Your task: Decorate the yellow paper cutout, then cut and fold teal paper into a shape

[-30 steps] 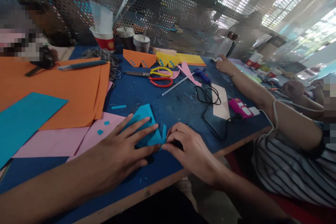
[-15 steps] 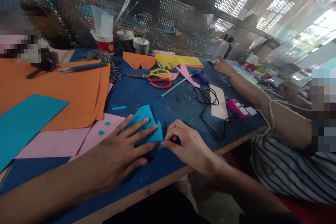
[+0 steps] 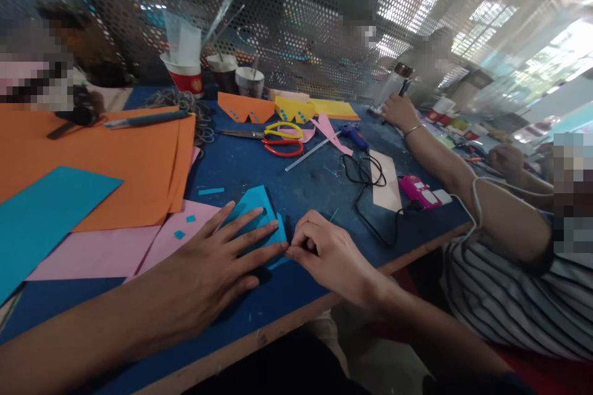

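My left hand (image 3: 222, 262) lies flat with fingers spread over a folded piece of blue paper (image 3: 254, 199), pressing it to the table. A narrow flap stands up along the paper's right side. At the lower right corner of this paper, my right hand (image 3: 331, 256) is closed in a pinch, thumb and forefinger at the edge; the exact grip is partly hidden. Small blue paper squares (image 3: 180, 234) lie on pink paper (image 3: 106, 253) beside my left wrist. Scissors (image 3: 282, 139) with yellow and red handles rest beyond my hands.
Orange sheets (image 3: 139, 166) and a blue sheet (image 3: 55, 216) cover the left. Orange (image 3: 245, 108) and yellow (image 3: 293, 109) cut-outs stand behind the scissors. A glue gun (image 3: 356, 137) trails its black cord toward a pink power strip (image 3: 419, 191). A co-worker's hand (image 3: 401, 111) is at a bottle (image 3: 389, 83).
My left fingers have shifted slightly right on the blue paper, the lower one now near my right fingertips. The co-worker's hand has moved up and right at the bottle.
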`<state>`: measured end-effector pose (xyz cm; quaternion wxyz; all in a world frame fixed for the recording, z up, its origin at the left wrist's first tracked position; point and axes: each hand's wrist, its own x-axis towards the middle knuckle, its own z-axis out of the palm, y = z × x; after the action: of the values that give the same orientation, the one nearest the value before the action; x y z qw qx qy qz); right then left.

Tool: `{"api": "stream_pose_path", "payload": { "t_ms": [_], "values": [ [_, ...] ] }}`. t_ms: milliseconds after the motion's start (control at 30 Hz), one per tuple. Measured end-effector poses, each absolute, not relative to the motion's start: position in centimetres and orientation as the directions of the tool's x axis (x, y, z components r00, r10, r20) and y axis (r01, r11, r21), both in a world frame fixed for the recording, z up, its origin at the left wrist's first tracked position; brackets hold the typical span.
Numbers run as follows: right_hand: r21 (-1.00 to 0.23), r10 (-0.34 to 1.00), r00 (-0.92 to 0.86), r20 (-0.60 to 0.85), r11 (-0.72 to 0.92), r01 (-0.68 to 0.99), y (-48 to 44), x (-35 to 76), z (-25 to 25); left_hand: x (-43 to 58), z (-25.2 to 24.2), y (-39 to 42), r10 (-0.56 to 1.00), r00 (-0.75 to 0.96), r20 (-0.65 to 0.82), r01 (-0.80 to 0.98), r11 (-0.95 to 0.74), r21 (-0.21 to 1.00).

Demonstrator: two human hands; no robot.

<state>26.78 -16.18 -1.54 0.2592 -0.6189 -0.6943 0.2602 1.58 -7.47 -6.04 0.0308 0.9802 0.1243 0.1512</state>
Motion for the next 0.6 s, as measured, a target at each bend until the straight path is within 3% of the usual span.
{"api": "stream_pose_path", "payload": {
  "t_ms": [600],
  "values": [
    [-0.605,0.993,-0.114,0.028,0.108,0.789,-16.33,26.35,-1.37,1.54,-5.93,-7.76,0.274,0.917,0.29,0.236,-0.959,0.16]
  ]
}}
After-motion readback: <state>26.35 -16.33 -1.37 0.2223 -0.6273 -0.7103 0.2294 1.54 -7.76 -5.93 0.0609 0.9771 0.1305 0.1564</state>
